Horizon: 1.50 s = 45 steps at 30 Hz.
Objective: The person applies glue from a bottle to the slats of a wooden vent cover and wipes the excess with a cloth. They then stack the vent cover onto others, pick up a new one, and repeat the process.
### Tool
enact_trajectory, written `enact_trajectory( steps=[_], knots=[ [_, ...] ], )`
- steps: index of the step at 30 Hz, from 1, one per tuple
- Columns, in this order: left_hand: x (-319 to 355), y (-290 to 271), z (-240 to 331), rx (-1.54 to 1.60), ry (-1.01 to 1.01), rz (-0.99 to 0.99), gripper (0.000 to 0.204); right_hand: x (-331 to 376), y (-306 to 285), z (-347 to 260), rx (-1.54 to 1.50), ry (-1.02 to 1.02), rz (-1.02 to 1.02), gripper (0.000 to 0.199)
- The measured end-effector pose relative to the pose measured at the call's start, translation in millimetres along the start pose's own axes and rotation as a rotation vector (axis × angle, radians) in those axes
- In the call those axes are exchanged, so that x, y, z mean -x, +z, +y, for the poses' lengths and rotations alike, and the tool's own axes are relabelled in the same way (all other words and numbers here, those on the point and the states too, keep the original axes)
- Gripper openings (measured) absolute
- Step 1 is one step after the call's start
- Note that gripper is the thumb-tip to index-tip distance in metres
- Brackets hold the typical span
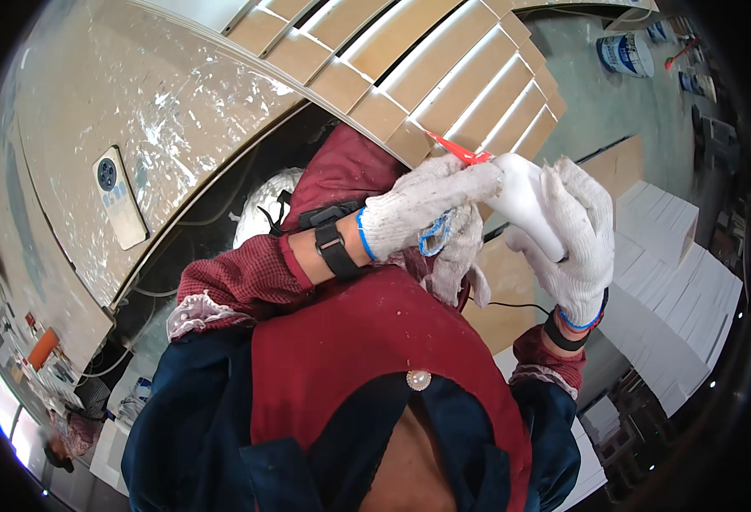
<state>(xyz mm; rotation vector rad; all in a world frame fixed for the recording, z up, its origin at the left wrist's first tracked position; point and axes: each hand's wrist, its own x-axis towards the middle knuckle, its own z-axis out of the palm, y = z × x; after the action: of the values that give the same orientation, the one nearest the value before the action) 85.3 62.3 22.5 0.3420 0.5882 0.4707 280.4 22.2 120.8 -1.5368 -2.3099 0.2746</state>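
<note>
A white squeeze bottle (pixel 524 196) with a pointed red nozzle (pixel 461 149) is held in front of my chest, tilted, its nozzle toward the upper left. My right hand (pixel 582 230), in a white knit glove, is wrapped round the bottle's body. My left hand (pixel 426 200), gloved alike, has its fingers closed at the bottle's neck beside the nozzle. Another white knit glove or cloth with a blue edge (pixel 454 247) hangs below my left hand. Just beyond the nozzle lie rows of tan boards (pixel 456 85) with white edges.
A phone (pixel 121 196) lies on the white-spattered worktable (pixel 179 111) at left. White buckets with blue labels (pixel 624 55) stand on the floor at far right. Stacked white panels (pixel 669 299) fill the right side. A person (pixel 58 448) shows at the lower left.
</note>
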Motion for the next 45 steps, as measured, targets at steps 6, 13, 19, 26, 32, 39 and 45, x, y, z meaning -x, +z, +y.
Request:
enact_trajectory(
  steps=[6,13,19,26,32,39,45],
  knots=[
    [0.3,11.0,-4.9,-0.045,-0.104,-0.01,0.03,13.8,-8.5,-3.6,0.023,0.032,-0.023,0.073],
    [-6.4,15.9,-14.9,-0.266,-0.039,0.033,0.031,31.3,0.0,0.6,-0.033,0.074,0.087,0.072],
    [-7.0,11.7,-17.5,-0.082,-0.099,0.064,0.034,32.8,8.0,14.6,-0.021,0.02,0.07,0.073],
    [-10.6,9.8,-25.8,-0.025,-0.029,0.062,0.034,33.6,9.3,19.6,-0.055,-0.028,0.067,0.074],
    [-11.4,18.2,-25.1,-0.077,-0.144,0.064,0.036,45.1,3.6,20.5,-0.068,-0.012,0.08,0.07],
    [-21.1,16.3,-37.7,-0.22,-0.221,-0.066,0.033,65.2,-3.7,12.8,-0.004,0.088,0.064,0.07],
    [-23.5,23.4,-44.9,-0.273,-0.235,-0.08,0.029,77.5,-0.4,17.3,-0.02,0.07,0.089,0.073]
  ],
)
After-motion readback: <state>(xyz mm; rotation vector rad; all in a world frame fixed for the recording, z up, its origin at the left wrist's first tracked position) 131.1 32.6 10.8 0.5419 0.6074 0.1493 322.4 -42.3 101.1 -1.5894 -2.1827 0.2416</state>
